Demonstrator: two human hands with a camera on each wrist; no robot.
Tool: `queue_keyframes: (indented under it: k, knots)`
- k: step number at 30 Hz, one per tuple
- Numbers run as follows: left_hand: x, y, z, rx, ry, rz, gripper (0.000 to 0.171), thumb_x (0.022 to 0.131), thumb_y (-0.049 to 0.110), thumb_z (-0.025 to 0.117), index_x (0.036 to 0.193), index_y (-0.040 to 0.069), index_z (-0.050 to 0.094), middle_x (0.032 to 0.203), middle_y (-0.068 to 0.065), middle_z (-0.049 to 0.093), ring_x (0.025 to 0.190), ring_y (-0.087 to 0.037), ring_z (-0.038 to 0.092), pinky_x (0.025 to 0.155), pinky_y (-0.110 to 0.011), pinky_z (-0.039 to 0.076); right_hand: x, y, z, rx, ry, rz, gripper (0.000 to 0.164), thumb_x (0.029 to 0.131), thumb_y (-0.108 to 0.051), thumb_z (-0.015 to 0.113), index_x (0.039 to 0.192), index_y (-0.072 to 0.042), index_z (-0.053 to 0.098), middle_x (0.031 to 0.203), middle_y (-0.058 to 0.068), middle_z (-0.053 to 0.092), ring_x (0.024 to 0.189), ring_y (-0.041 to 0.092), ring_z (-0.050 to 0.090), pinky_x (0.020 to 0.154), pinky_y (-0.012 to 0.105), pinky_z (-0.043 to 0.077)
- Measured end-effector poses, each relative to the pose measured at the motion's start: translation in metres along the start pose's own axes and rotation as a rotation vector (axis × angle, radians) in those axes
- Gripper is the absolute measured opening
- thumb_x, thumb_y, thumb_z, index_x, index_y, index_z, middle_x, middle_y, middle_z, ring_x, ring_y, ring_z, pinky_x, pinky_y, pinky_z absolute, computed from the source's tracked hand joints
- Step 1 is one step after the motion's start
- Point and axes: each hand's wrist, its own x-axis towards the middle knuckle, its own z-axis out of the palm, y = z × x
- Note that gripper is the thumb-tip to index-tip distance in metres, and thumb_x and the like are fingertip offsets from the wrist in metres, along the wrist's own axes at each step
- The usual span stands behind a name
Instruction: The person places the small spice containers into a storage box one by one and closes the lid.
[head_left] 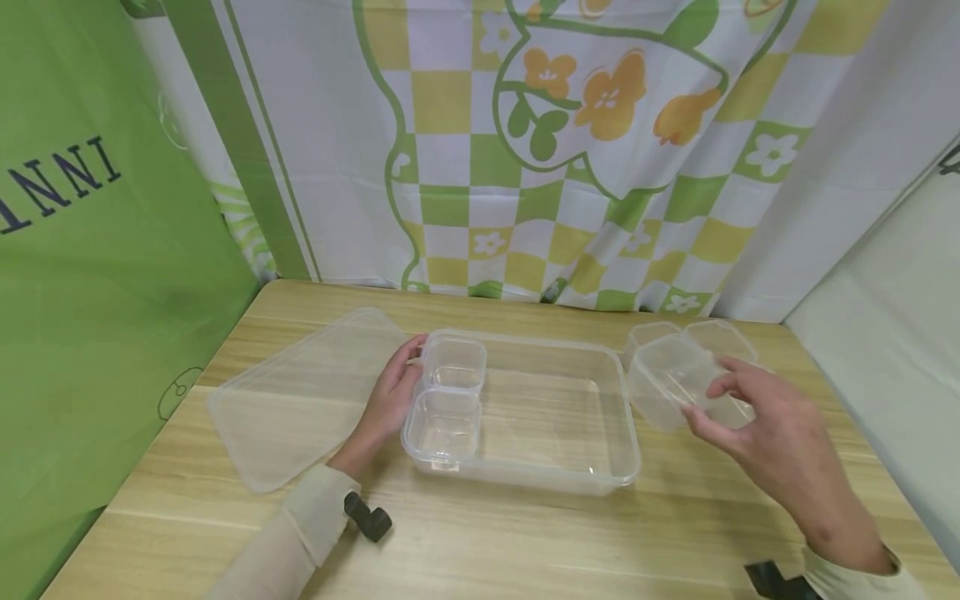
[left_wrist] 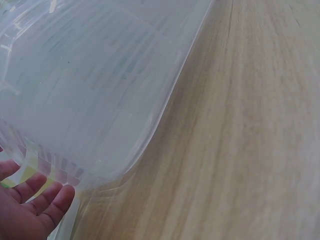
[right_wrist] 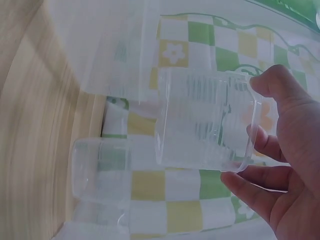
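Note:
My right hand (head_left: 783, 437) pinches the rim of a small clear plastic container (head_left: 663, 379) between thumb and fingers. In the right wrist view that container (right_wrist: 195, 120) is tilted on its side, above the tabletop. My left hand (head_left: 392, 390) rests with extended fingers (left_wrist: 59, 202) against the left end of a large clear rectangular box (head_left: 525, 473). Inside that box, at its left end, two small containers stand one behind the other: the rear one (head_left: 456, 357) and the front one (head_left: 447, 429).
More small clear containers (head_left: 723, 337) stand behind the held one at the table's back right. A flat translucent lid (head_left: 300, 408) lies left of the box. The wooden table (head_left: 525, 542) meets a checked, flowered curtain (head_left: 540, 225) at the back.

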Motion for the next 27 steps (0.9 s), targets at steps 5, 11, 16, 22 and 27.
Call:
queue_keyframes:
  k: [5, 11, 16, 22, 27]
  knots:
    - [0.000, 0.000, 0.000, 0.006, 0.002, 0.004, 0.046, 0.108, 0.006, 0.038, 0.154, 0.005, 0.042, 0.137, -0.024, 0.051, 0.118, -0.042, 0.056, 0.096, -0.043, 0.049, 0.003, -0.004, 0.004, 0.028, 0.025, -0.049, 0.029, 0.067, -0.024, 0.087, 0.082, -0.014, 0.065, 0.124, 0.020, 0.070, 0.101, 0.044, 0.067, 0.079, 0.044, 0.043]
    - [0.000, 0.000, 0.000, 0.002, 0.001, 0.013, 0.046, 0.108, 0.006, 0.038, 0.154, 0.004, 0.042, 0.137, -0.024, 0.052, 0.117, -0.043, 0.056, 0.095, -0.044, 0.049, 0.007, -0.009, 0.011, 0.059, 0.065, -0.153, 0.042, 0.085, -0.054, 0.070, 0.083, -0.011, 0.066, 0.120, 0.019, 0.071, 0.097, 0.042, 0.069, 0.084, 0.029, 0.042]
    - [0.000, 0.000, 0.000, 0.002, -0.002, 0.016, 0.046, 0.109, 0.007, 0.038, 0.154, 0.004, 0.042, 0.137, -0.024, 0.052, 0.116, -0.043, 0.056, 0.094, -0.042, 0.050, 0.011, -0.016, 0.018, 0.090, 0.070, -0.206, 0.045, 0.088, -0.057, 0.064, 0.083, -0.011, 0.064, 0.117, 0.021, 0.072, 0.101, 0.046, 0.068, 0.102, 0.008, 0.029]
    - [-0.001, 0.000, 0.000, -0.001, -0.002, 0.019, 0.046, 0.108, 0.007, 0.039, 0.154, 0.004, 0.042, 0.137, -0.024, 0.052, 0.117, -0.043, 0.057, 0.095, -0.043, 0.050, 0.013, -0.025, 0.023, 0.130, 0.027, -0.190, 0.028, 0.075, -0.037, 0.076, 0.085, -0.014, 0.063, 0.121, 0.019, 0.071, 0.106, 0.044, 0.067, 0.106, 0.009, 0.025]
    - [0.000, 0.001, 0.001, 0.000, 0.000, 0.014, 0.046, 0.108, 0.007, 0.039, 0.154, 0.004, 0.043, 0.137, -0.024, 0.052, 0.117, -0.043, 0.056, 0.096, -0.043, 0.049, 0.015, -0.033, 0.030, 0.161, 0.002, -0.208, 0.027, 0.078, -0.038, 0.075, 0.087, -0.015, 0.062, 0.124, 0.016, 0.070, 0.109, 0.042, 0.066, 0.106, 0.014, 0.030]
